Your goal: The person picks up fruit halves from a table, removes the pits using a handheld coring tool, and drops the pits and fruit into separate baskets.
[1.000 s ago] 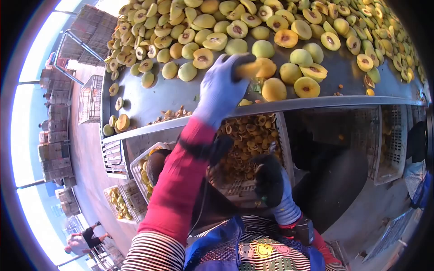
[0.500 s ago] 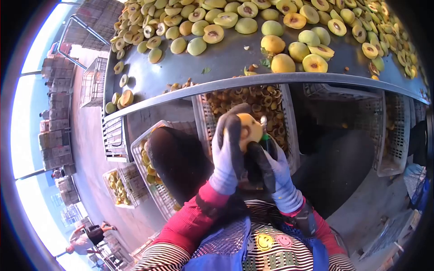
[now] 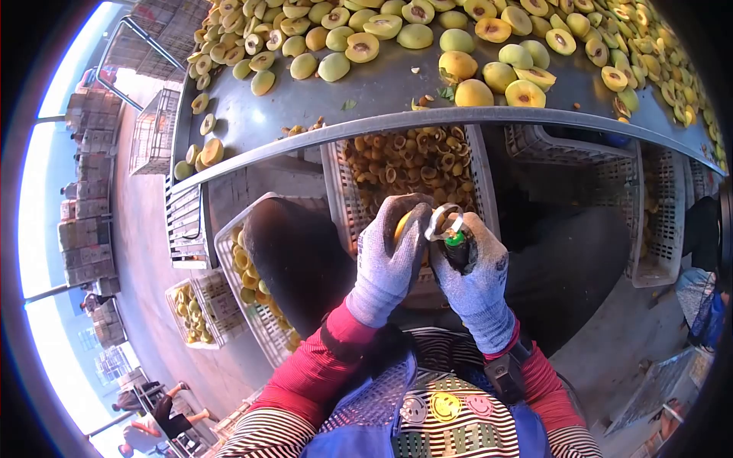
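Holding a stone-fruit half (image 3: pixel 401 227) close to a loop-bladed hand tool (image 3: pixel 456 240)

Gripping the stone-fruit half in the left hand (image 3: pixel 391 250), with fingers (image 3: pixel 414 229) curled round to hide all but a sliver of yellow. Clasping the loop-bladed hand tool in the right hand (image 3: pixel 479 269), and presenting its metal loop (image 3: pixel 434 223) just beside the fruit. Cannot tell whether touching the flesh.

Best here, probably, to cradle the half firmly without squashing it, tuck the left fingertips clear of the loop, brace hand lightly against hand, and turn the blade from the wrist in short strokes. Likely to slip on moist flesh if forced; better to ease the pressure and change the angle.

Just beyond the hands, a slatted plastic crate (image 3: pixel 340 187) of brownish, cup-shaped scraps (image 3: pixel 412 164). Left of that, another crate (image 3: pixel 254 313) with yellow-green pieces. Above both, a metal table (image 3: pixel 382 85) bearing a heap of fruit halves (image 3: pixel 361 47), partly cut side up, partly skin up. Farther left, stacked crates (image 3: pixel 90 221); at lower left, a person (image 3: pixel 174 418).
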Demonstrator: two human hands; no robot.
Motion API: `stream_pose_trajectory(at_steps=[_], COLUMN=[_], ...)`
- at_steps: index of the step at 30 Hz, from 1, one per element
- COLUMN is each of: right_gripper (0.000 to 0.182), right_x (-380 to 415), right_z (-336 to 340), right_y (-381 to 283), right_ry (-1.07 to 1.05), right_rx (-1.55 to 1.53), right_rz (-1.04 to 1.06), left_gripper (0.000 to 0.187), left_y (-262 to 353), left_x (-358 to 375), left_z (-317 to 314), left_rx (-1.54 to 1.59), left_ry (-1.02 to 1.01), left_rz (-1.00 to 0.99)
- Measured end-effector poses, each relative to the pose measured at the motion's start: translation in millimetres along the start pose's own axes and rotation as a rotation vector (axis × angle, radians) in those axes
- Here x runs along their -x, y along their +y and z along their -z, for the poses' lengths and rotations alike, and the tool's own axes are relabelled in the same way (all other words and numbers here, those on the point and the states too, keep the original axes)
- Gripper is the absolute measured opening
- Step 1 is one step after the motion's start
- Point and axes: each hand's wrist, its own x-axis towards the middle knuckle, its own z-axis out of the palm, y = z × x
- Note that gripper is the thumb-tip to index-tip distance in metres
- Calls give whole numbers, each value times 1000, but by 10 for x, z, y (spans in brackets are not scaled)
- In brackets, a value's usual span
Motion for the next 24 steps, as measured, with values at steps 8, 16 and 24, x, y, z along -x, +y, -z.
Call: stream_pose_trajectory(at_steps=[8,16,24], right_gripper=[16,28,34], right_x=[100,298,499], right_z=[145,-84,-130], right_y=[-144,-29,75], right_ry=[117,-102,-121], right_rx=[-966,-169,-161], right_rz=[-452,-116,-83], left_gripper=[37,38,27], left_y=[12,9,55], left_x=[0,57,101], left_z=[72,-62,-84], left_rx=[425,302,169], left_ry=[221,151,171], left_rz=[445,205,74])
